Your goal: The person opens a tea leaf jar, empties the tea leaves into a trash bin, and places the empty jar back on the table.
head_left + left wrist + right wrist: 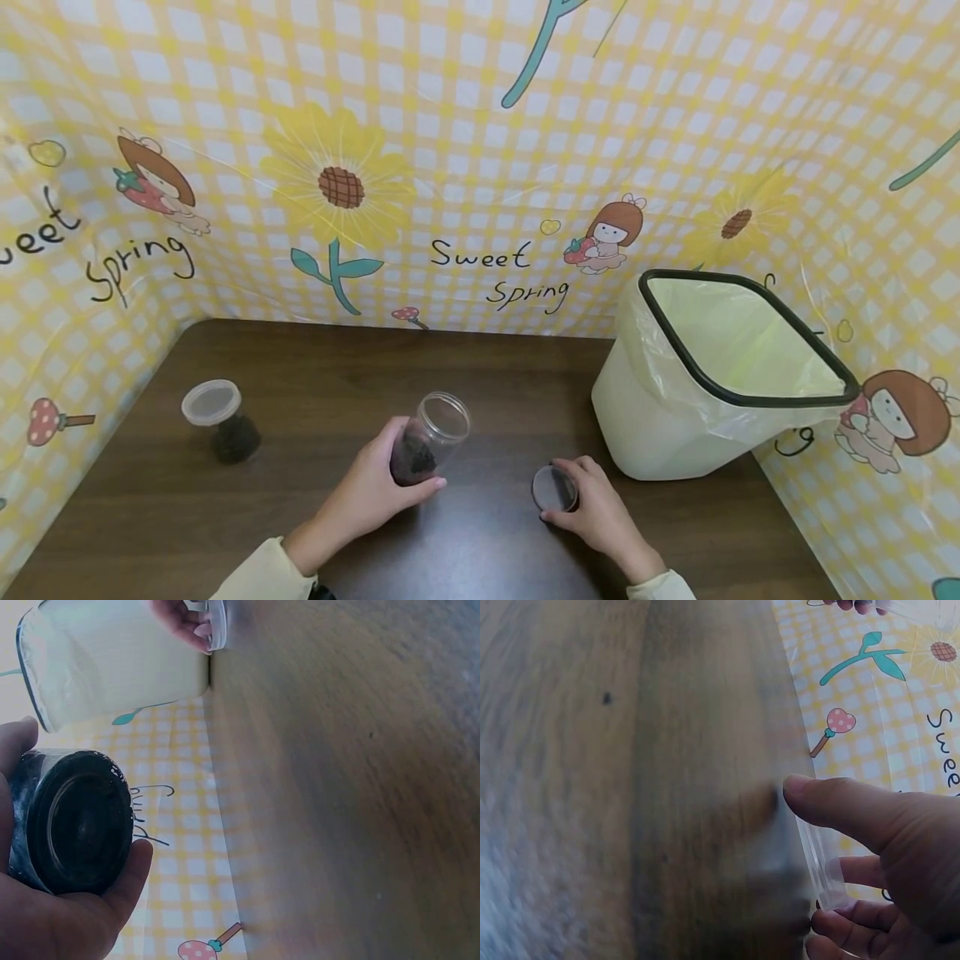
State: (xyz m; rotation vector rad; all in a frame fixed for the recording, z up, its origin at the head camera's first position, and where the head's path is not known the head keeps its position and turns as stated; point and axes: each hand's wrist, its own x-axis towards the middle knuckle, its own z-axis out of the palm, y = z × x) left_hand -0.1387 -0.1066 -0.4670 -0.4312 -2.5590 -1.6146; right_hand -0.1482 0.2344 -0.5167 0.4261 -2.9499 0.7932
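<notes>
My left hand [367,487] grips a clear jar [444,421] round its side. The jar leans to the right, uncapped, with dark contents [415,460] in its lower part. Its round dark-looking base [84,825] faces the left wrist view, raised above the table. My right hand [600,512] pinches a clear round lid [553,490] by its edge, low over the table; I cannot tell whether they touch. At the left stands a second jar [236,437] with dark contents, topped by a translucent lid [212,402].
A pale waste bin [660,425] with a black rim [697,371] and a plastic liner stands at the right. The dark wooden table [510,392] meets a yellow checked cloth wall [487,183] behind and at both sides.
</notes>
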